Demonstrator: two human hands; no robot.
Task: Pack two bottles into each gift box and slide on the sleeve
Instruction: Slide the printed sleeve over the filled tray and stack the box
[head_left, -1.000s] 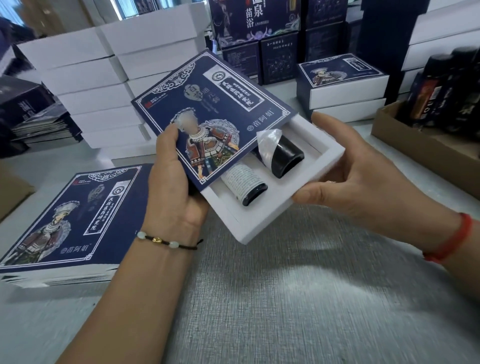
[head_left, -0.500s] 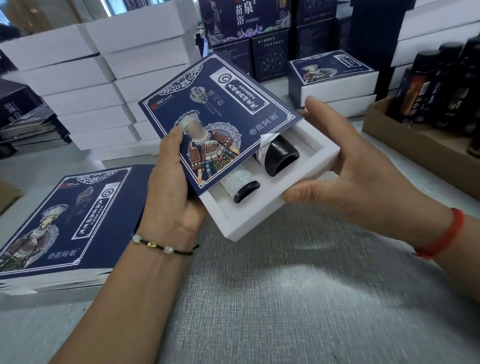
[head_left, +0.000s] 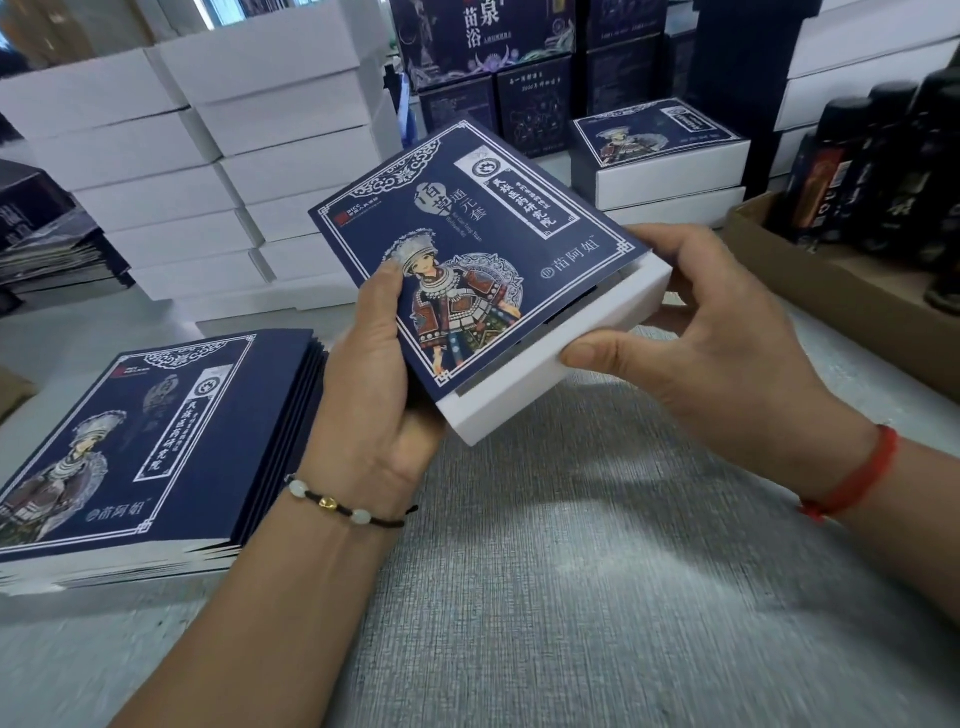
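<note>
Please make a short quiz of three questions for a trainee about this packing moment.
1. True or false: the sleeve covers the white box completely.
2. Which hand grips the sleeve? A. left hand B. right hand
3. Fill in: the stack of flat sleeves lies to the person's ____.

Key: 1. false, a white edge of the box shows at the near and right sides. 2. A; the right hand holds the box. 3. left.

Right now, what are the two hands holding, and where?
The left hand grips the blue sleeve at its near left edge. The right hand holds the white gift box by its right end.
</note>
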